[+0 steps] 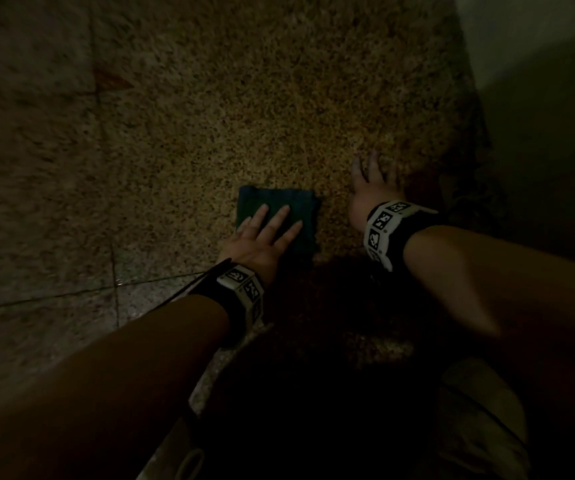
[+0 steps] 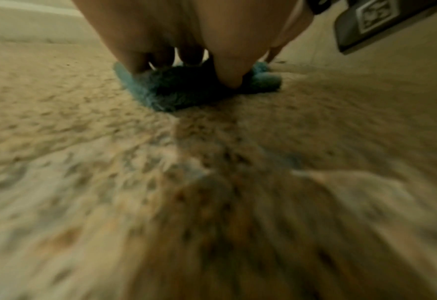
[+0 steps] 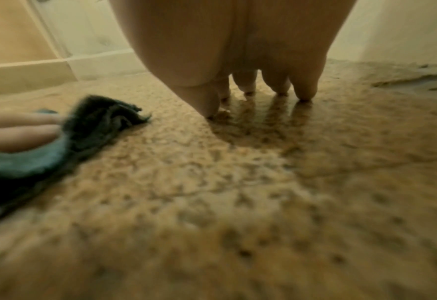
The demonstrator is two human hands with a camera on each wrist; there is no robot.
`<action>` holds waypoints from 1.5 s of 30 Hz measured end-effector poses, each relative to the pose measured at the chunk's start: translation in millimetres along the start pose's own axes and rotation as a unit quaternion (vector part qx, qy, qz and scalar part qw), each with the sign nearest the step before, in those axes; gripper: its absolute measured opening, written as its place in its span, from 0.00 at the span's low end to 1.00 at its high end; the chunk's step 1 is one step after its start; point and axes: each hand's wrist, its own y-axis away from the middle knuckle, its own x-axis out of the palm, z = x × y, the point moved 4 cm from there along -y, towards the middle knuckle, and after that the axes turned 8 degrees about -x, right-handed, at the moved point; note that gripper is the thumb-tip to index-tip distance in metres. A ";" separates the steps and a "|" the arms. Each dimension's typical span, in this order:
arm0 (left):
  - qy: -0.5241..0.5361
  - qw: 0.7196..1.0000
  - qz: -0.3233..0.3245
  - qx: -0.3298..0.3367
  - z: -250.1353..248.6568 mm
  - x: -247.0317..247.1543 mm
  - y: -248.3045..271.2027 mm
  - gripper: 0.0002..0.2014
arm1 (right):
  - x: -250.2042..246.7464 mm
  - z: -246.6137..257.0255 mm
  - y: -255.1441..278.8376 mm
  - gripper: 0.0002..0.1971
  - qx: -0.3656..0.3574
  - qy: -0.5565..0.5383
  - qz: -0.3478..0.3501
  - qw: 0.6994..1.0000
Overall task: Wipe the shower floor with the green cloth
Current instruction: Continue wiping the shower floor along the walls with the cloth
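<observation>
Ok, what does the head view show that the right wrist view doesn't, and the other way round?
Only the head view shows both forearms with their marker wristbands, the grout lines on the left, and the left hand flat with fingers spread on the folded green cloth.

Only the right wrist view shows the right hand's fingertips touching the floor, with reflections beneath them, and a pale raised ledge behind.

Both show the cloth, the left hand's fingers on it, the speckled shower floor and the right hand beside the cloth.

Black wristbands (image 1: 388,233) with white tag markers
</observation>
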 end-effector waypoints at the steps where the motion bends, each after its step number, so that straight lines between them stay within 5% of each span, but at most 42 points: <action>1: -0.009 1.000 -0.005 0.004 1.9 0.1 -4.9 0.39 | 0.2 1.0 -0.1 0.34 0.007 -0.002 -0.001 1.000; 20: 0.071 0.992 -0.024 -0.098 17.4 -63.9 -50.1 0.42 | 6.2 -7.4 1.4 0.31 -0.048 -0.025 -0.027 0.998; 34: 0.036 0.995 0.052 -0.072 19.6 3.2 19.3 0.41 | 0.5 10.6 8.8 0.29 -0.005 -0.049 -0.013 0.999; 45: 0.024 0.996 0.030 -0.086 38.4 -15.4 -11.2 0.40 | 6.7 21.0 9.4 0.32 -0.008 0.008 -0.003 1.000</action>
